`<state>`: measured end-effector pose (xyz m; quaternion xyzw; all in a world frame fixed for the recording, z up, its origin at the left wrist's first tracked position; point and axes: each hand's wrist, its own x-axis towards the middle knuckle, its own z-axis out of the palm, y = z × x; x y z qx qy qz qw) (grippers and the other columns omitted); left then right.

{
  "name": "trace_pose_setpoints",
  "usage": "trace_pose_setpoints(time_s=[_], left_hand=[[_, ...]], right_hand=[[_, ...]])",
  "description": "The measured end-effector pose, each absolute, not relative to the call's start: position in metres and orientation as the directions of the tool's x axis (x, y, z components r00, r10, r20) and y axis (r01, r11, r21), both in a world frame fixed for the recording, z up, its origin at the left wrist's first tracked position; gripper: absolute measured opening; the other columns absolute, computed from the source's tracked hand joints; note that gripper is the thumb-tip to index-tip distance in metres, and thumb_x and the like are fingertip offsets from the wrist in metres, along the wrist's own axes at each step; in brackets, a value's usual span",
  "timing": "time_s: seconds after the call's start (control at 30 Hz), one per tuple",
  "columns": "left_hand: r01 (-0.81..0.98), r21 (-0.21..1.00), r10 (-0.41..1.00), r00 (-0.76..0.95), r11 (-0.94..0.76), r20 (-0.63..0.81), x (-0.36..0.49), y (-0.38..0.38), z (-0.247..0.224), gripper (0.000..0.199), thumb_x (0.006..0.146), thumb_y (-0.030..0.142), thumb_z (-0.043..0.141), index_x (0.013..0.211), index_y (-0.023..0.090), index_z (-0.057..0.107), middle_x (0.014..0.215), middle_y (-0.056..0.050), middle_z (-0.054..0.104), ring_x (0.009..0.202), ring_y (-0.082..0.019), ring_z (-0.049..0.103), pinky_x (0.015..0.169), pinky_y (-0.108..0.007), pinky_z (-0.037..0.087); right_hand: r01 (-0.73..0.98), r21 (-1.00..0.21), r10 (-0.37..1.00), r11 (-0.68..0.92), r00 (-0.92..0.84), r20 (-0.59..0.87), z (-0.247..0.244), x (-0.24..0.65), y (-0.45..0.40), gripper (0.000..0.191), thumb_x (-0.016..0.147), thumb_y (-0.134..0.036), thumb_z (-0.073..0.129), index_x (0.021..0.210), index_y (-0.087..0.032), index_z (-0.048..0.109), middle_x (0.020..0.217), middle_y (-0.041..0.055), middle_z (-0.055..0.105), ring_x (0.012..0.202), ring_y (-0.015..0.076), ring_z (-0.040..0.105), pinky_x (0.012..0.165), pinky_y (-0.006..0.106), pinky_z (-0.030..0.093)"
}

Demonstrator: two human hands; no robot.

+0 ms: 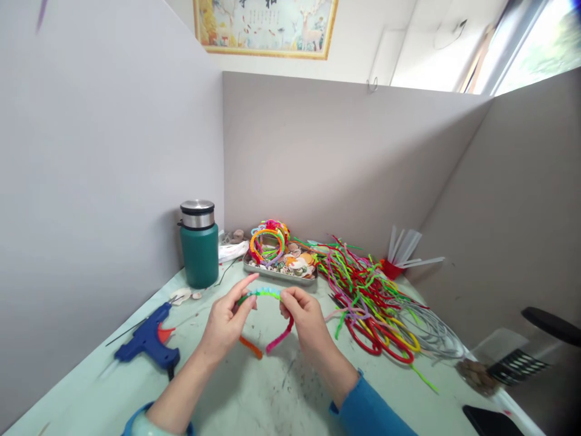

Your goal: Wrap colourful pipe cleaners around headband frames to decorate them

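Observation:
Between my two hands is a curved, multicoloured pipe-cleaner ring (267, 293), open at the bottom. Its top shows light blue and green, with an orange end (252, 347) hanging on the left and a pink end (278, 344) on the right. My left hand (233, 309) pinches the green part between thumb and fingers, the index finger stretched out. On the other side my right hand (299, 309) grips the ring near its upper right, thumb against fingers. Behind them, similar finished-looking rings (269, 245) rest on a metal tray (281, 276) with shells and small pieces.
A blue glue gun (147, 339) lies at the left, below a green bottle (200, 254). To the right spreads a tangle of pipe cleaners (358, 284) with red-handled scissors (363, 336). White sticks stand in a red cup (391, 269). A dark phone (490, 421) and a clear jar (481, 369) sit at the right edge.

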<state>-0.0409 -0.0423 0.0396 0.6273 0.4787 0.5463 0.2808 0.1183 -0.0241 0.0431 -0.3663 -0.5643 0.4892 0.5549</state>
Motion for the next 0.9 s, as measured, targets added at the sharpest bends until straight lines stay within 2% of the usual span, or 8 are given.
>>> trace_pose_setpoints(time_s=[0.07, 0.2, 0.37, 0.53, 0.73, 0.8, 0.9], left_hand=[[0.239, 0.884, 0.903, -0.055, -0.402, 0.426, -0.0400, -0.0417, 0.0379, 0.047, 0.080, 0.030, 0.050, 0.126, 0.024, 0.043, 0.080, -0.001, 0.057, 0.064, -0.010, 0.052, 0.056, -0.020, 0.042], [0.186, 0.901, 0.910, -0.064, -0.392, 0.409, -0.0391, -0.0412, 0.0356, 0.044, 0.079, 0.030, 0.051, 0.122, 0.025, 0.045, 0.100, -0.004, 0.054, 0.063, -0.009, 0.050, 0.053, -0.020, 0.045], [0.250, 0.873, 0.896, -0.046, -0.418, 0.442, -0.0412, -0.0401, 0.0350, 0.036, 0.080, 0.028, 0.049, 0.116, 0.024, 0.051, 0.104, -0.005, 0.057, 0.077, -0.013, 0.055, 0.059, -0.022, 0.049], [0.383, 0.794, 0.860, 0.005, -0.472, 0.510, -0.0428, -0.0381, 0.0344, 0.032, 0.082, 0.025, 0.047, 0.113, 0.024, 0.056, 0.115, -0.005, 0.057, 0.101, -0.018, 0.054, 0.082, -0.028, 0.045], [0.396, 0.812, 0.866, -0.077, -0.428, 0.494, -0.0475, -0.0356, 0.0320, 0.038, 0.083, 0.027, 0.046, 0.121, 0.023, 0.049, 0.109, -0.006, 0.059, 0.094, -0.017, 0.058, 0.082, -0.030, 0.046], [0.435, 0.769, 0.837, -0.062, -0.468, 0.544, -0.0487, -0.0365, 0.0342, 0.037, 0.083, 0.026, 0.046, 0.120, 0.024, 0.049, 0.110, -0.006, 0.057, 0.097, -0.017, 0.056, 0.086, -0.031, 0.044], [0.533, 0.635, 0.749, -0.004, -0.559, 0.662, -0.0476, -0.0407, 0.0411, 0.035, 0.082, 0.023, 0.048, 0.117, 0.025, 0.052, 0.116, -0.005, 0.052, 0.107, -0.018, 0.050, 0.093, -0.033, 0.039]], right_hand=[[-0.141, -0.959, 0.960, 0.247, -0.102, 0.262, 0.0438, 0.1177, -0.0239, 0.019, 0.077, -0.030, 0.053, 0.066, -0.015, 0.054, 0.055, -0.0032, 0.046, 0.053, 0.0090, 0.039, 0.052, 0.021, 0.031], [-0.159, -0.961, 0.969, 0.225, -0.062, 0.238, 0.0439, 0.1175, -0.0230, 0.019, 0.076, -0.031, 0.054, 0.068, -0.015, 0.055, 0.054, -0.0036, 0.046, 0.053, 0.0094, 0.039, 0.052, 0.021, 0.031], [-0.176, -0.962, 0.971, 0.210, -0.076, 0.227, 0.0388, 0.1163, -0.0223, 0.019, 0.077, -0.031, 0.054, 0.068, -0.015, 0.055, 0.055, -0.0040, 0.045, 0.053, 0.0089, 0.039, 0.052, 0.021, 0.032], [-0.123, -0.961, 0.962, 0.249, -0.088, 0.260, 0.0364, 0.1121, -0.0253, 0.020, 0.077, -0.033, 0.054, 0.070, -0.015, 0.057, 0.058, -0.0025, 0.049, 0.054, 0.0096, 0.043, 0.053, 0.021, 0.035], [-0.176, -0.966, 0.957, 0.188, -0.189, 0.221, 0.0434, 0.1134, -0.0281, 0.031, 0.079, -0.040, 0.051, 0.097, -0.015, 0.056, 0.074, 0.0034, 0.060, 0.056, 0.0104, 0.050, 0.055, 0.023, 0.041], [-0.145, -0.961, 0.944, 0.237, -0.199, 0.263, 0.0435, 0.1147, -0.0279, 0.027, 0.078, -0.036, 0.054, 0.093, -0.014, 0.058, 0.068, 0.0008, 0.058, 0.052, 0.0088, 0.047, 0.050, 0.021, 0.038], [-0.048, -0.943, 0.929, 0.329, -0.159, 0.333, 0.0427, 0.1153, -0.0290, 0.018, 0.078, -0.031, 0.054, 0.085, -0.015, 0.061, 0.064, -0.0011, 0.055, 0.051, 0.0082, 0.045, 0.049, 0.020, 0.035]])
